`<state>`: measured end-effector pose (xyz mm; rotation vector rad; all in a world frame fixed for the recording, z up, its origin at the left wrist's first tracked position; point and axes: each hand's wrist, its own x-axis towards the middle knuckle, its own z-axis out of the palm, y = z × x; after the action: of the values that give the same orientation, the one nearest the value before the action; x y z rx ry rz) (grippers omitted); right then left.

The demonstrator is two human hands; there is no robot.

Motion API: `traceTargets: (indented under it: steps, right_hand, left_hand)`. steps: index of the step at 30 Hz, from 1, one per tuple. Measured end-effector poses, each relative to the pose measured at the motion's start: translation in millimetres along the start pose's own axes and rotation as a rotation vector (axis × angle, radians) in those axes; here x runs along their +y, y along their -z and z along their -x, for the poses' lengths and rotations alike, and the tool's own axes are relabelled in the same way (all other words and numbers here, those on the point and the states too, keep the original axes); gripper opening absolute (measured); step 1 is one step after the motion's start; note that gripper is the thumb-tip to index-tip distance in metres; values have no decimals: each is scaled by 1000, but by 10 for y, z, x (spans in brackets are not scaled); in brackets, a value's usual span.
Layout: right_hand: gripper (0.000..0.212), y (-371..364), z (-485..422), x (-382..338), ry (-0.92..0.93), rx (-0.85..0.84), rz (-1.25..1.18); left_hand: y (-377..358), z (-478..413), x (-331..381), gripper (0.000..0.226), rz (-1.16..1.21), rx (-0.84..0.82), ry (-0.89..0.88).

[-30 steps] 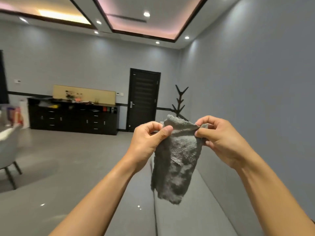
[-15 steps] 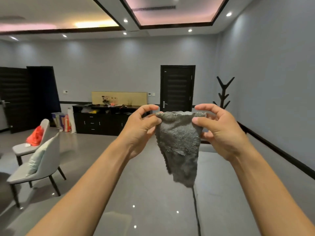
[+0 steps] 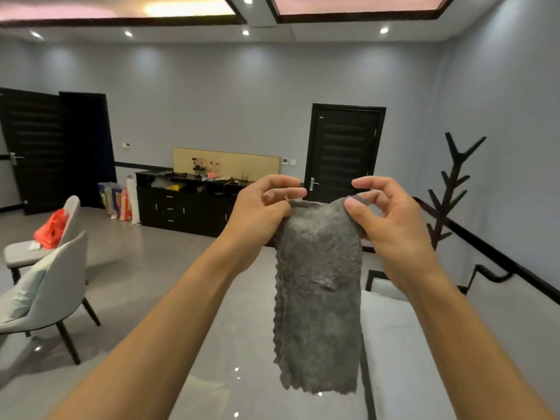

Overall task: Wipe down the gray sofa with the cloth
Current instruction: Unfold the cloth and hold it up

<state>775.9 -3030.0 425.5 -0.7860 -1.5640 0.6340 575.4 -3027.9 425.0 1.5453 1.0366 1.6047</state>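
Far left: a slatted black door [image 3: 33,150] stands open beside a dark doorway. In front of it are two pale gray upholstered chairs [image 3: 51,286] w/ dark legs, one behind the other. A red-orange plastic bag [image 3: 51,227] lies on the rear seat, and a pale blue-green cushion [image 3: 24,295] leans on the nearer one. Further back, a few printed bags [image 3: 116,198] lean beside a long black sideboard [image 3: 181,207] w/ clutter on top. A beige board [image 3: 227,163] sits on the wall above it.

Centre: the left hand [image 3: 257,219] is raised, thumb & fingers closed in a pinch on the top left corner of a fuzzy dark gray cloth [image 3: 318,298]. The cloth hangs straight down btwn the two forearms, in the air, off every surface. It has a fold down its left side and a wavy bottom hem. The right hand [image 3: 391,228] pinches the top right corner btwn thumb & forefinger; its other fingers are loosely curled and apart, above the fabric. Behind the hands is a second black door [image 3: 342,153], shut.

Right: a black branch-shaped coat stand [image 3: 448,189] stands by the gray wall. Lower right: a light gray fabric sofa [image 3: 397,338] runs along that wall. The cloth's lower right edge overlaps the sofa's near edge in view, but the cloth is held up in front of it, over the glossy gray floor [image 3: 136,268].
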Motion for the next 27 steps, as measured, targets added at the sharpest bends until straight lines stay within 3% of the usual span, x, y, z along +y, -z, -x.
traceTargets:
  steps: [3, 6, 11, 15, 18, 23, 27]
  right_hand:
    - [32, -350, -741, 494, 19, -24, -2]
    - [41, -646, -1488, 911, 16, -62, -18]
    - [52, -996, -2745, 1794, -63, -37, -106]
    - [45, -1234, -3707, 2719, -168, -66, -262]
    - [42, -1357, -4379, 3539, -243, -221, -360]
    - [32, -1524, -5497, 4767, -326, -534, -277]
    - [31, -1708, -6546, 5630, -349, -584, -130]
  left_hand:
    - [141, -883, -312, 34, -153, -202, -62]
    - [257, -1744, -521, 45, -313, -401, -105]
    - [379, -3193, -1060, 31, -429, -471, -118]
    - [439, -4324, -1696, 6, -441, -406, -152]
    - [463, -5143, -2258, 9, -435, -294, -186]
    - [662, -6590, -3023, 6, -371, -129, -153]
    - [940, -7744, -3562, 5, -333, 33, -116]
